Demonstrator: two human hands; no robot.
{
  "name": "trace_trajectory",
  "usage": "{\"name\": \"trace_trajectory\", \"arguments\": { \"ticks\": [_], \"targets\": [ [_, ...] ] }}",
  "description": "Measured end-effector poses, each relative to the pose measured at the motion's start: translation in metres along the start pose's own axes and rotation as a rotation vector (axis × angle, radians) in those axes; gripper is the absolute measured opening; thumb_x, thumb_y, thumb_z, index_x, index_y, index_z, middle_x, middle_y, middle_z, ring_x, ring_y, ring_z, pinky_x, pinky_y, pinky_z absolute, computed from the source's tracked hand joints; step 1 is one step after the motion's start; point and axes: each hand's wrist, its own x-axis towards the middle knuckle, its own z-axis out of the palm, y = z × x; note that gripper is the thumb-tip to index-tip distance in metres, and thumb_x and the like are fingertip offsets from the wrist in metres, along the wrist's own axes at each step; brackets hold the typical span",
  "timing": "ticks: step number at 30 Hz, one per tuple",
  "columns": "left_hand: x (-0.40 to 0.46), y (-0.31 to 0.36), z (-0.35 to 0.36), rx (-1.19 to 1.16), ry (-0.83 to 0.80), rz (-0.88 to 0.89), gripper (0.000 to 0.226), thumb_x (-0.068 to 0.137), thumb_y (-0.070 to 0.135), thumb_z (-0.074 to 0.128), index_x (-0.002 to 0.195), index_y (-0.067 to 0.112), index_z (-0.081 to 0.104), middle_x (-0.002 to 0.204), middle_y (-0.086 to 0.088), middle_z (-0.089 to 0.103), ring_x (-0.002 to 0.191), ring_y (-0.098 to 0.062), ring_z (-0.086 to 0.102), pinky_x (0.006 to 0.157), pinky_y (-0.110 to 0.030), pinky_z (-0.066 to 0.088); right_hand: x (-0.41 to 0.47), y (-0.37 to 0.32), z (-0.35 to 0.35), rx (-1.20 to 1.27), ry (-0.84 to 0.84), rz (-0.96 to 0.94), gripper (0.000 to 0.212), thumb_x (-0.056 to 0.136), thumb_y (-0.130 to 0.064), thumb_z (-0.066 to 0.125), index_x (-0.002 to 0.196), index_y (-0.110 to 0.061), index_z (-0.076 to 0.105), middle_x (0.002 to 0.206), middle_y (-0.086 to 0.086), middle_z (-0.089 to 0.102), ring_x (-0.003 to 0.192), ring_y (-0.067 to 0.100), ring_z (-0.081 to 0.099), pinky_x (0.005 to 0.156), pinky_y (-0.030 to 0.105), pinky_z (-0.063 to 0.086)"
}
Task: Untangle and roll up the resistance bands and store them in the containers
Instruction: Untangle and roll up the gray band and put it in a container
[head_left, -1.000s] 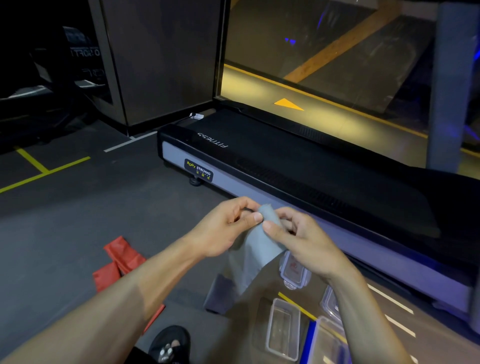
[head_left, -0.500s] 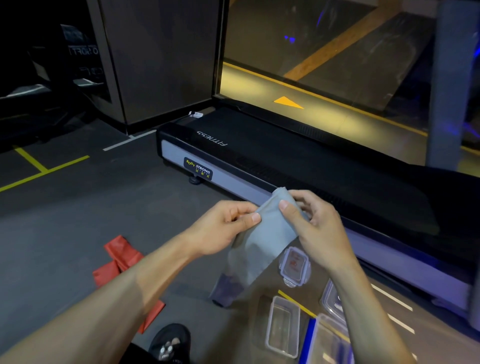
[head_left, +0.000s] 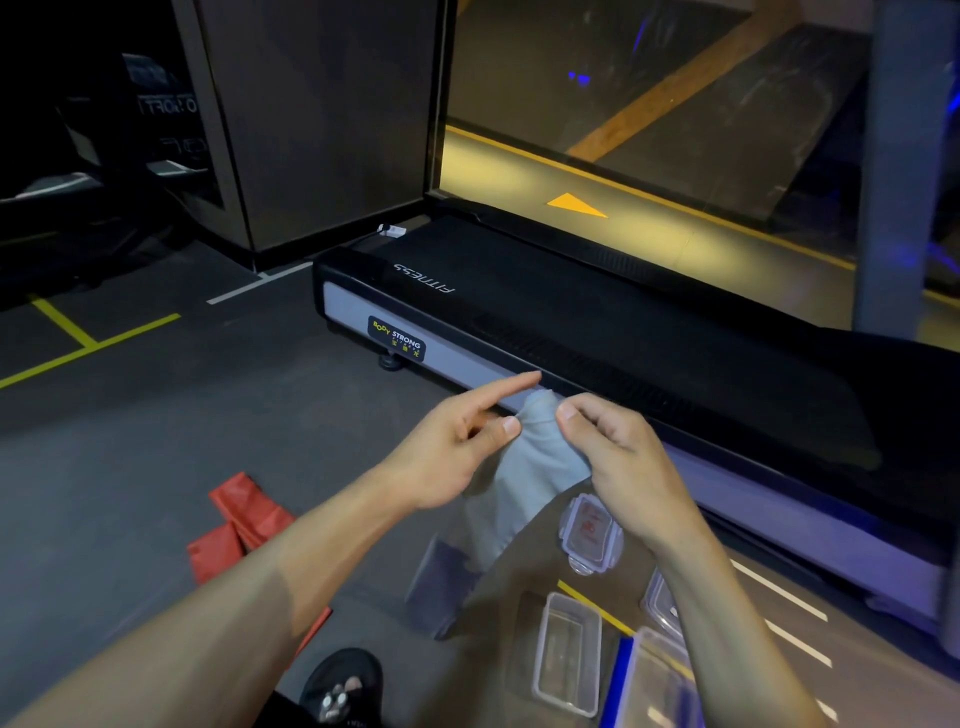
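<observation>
Hanging from both hands in front of the treadmill (head_left: 597, 322), the grey band (head_left: 524, 483) trails down toward the floor. The right hand (head_left: 618, 457) pinches its top edge with curled fingers; the left hand (head_left: 452, 452) touches it with the thumb (index finger straight out). A red band (head_left: 239, 530) lies left; an open clear container (head_left: 569, 654) sits below.

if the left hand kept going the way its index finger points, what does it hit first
Probably the treadmill: the left hand points its index finger up and right at the grey side rail, passing just above the grey band. Depth is unclear.
</observation>
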Motion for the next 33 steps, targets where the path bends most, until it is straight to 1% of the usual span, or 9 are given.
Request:
{"name": "trace_trajectory", "arguments": {
  "ticks": [2, 4, 6, 11, 14, 18, 23, 27, 33],
  "targets": [
    [0.0, 0.0, 0.0, 0.053, -0.022, 0.034, 0.047, 0.105, 0.016, 0.052, 0.148, 0.035, 0.048, 0.068, -0.018, 0.049, 0.066, -0.013, 0.041, 0.066, -0.023, 0.042, 0.0, 0.002, 0.001, 0.008, -0.035, 0.005, 0.031, 0.104, -0.041, 0.049, 0.089, -0.02, 0.066, 0.071, -0.001, 0.055, 0.071, 0.008, 0.049, 0.07, 0.043, 0.04],
    [-0.002, 0.002, 0.001, 0.037, -0.053, 0.047, 0.046, 0.104, 0.017, 0.052, 0.146, 0.034, 0.051, 0.105, -0.029, 0.066, 0.088, -0.029, 0.061, 0.097, -0.046, 0.052, -0.001, 0.003, 0.002, 0.029, -0.067, 0.022, 0.032, 0.105, -0.042, 0.048, 0.089, -0.022, 0.067, 0.073, -0.006, 0.06, 0.073, 0.007, 0.053, 0.072, 0.043, 0.042],
    [-0.005, 0.004, 0.001, 0.035, -0.037, 0.038, 0.039, 0.103, 0.012, 0.052, 0.14, 0.022, 0.057, 0.124, -0.018, 0.067, 0.11, -0.041, 0.064, 0.106, -0.056, 0.046, -0.001, 0.004, 0.004, 0.08, -0.089, 0.035, 0.032, 0.109, -0.034, 0.049, 0.085, -0.031, 0.07, 0.076, -0.014, 0.066, 0.074, 0.004, 0.058, 0.074, 0.037, 0.044],
    [-0.005, 0.003, 0.001, 0.087, -0.01, 0.011, 0.03, 0.101, 0.019, 0.054, 0.129, 0.011, 0.06, 0.121, -0.007, 0.068, 0.115, -0.029, 0.065, 0.104, -0.057, 0.047, -0.001, 0.005, 0.005, 0.141, -0.145, 0.071, 0.037, 0.11, -0.033, 0.048, 0.082, -0.039, 0.072, 0.076, -0.015, 0.069, 0.073, -0.002, 0.059, 0.075, 0.031, 0.043],
    [-0.006, 0.001, 0.001, 0.104, -0.009, -0.018, 0.028, 0.101, 0.023, 0.053, 0.127, 0.012, 0.061, 0.119, -0.004, 0.07, 0.114, -0.025, 0.066, 0.102, -0.055, 0.048, -0.003, 0.008, 0.006, 0.072, -0.177, 0.069, 0.017, 0.1, -0.046, 0.062, 0.102, -0.031, 0.069, 0.092, -0.005, 0.076, 0.087, 0.009, 0.07, 0.081, 0.039, 0.052],
    [-0.005, 0.001, 0.002, 0.046, 0.015, -0.05, 0.029, 0.098, 0.031, 0.053, 0.118, 0.011, 0.064, 0.109, -0.018, 0.07, 0.1, -0.022, 0.066, 0.097, -0.058, 0.049, -0.003, 0.011, 0.01, -0.016, -0.094, 0.059, 0.028, 0.089, -0.055, 0.067, 0.103, -0.033, 0.059, 0.091, -0.008, 0.076, 0.086, 0.012, 0.071, 0.081, 0.045, 0.056],
    [-0.004, 0.005, 0.005, -0.059, 0.023, -0.056, 0.034, 0.098, 0.029, 0.054, 0.12, 0.005, 0.063, 0.11, -0.033, 0.065, 0.093, -0.026, 0.062, 0.093, -0.058, 0.049, -0.002, 0.009, 0.007, -0.123, -0.011, 0.006, 0.015, 0.097, -0.047, 0.065, 0.098, -0.032, 0.061, 0.086, -0.011, 0.072, 0.078, 0.006, 0.065, 0.066, 0.03, 0.048],
    [-0.006, 0.004, 0.005, -0.098, -0.016, -0.083, 0.034, 0.1, 0.026, 0.055, 0.123, 0.002, 0.062, 0.116, -0.028, 0.066, 0.099, -0.024, 0.063, 0.096, -0.058, 0.049, -0.002, 0.009, 0.002, -0.147, 0.056, -0.007, 0.013, 0.097, -0.044, 0.066, 0.1, -0.032, 0.064, 0.093, -0.016, 0.07, 0.088, 0.003, 0.065, 0.07, 0.026, 0.048],
    [-0.007, 0.004, 0.003, 0.027, -0.019, -0.039, 0.033, 0.099, 0.032, 0.053, 0.106, 0.003, 0.068, 0.102, -0.023, 0.07, 0.088, -0.018, 0.062, 0.086, -0.056, 0.051, -0.001, 0.007, -0.008, -0.12, 0.138, -0.019, 0.01, 0.094, -0.039, 0.07, 0.096, -0.03, 0.067, 0.092, -0.019, 0.069, 0.088, 0.003, 0.065, 0.069, 0.021, 0.047]
  ]
}}
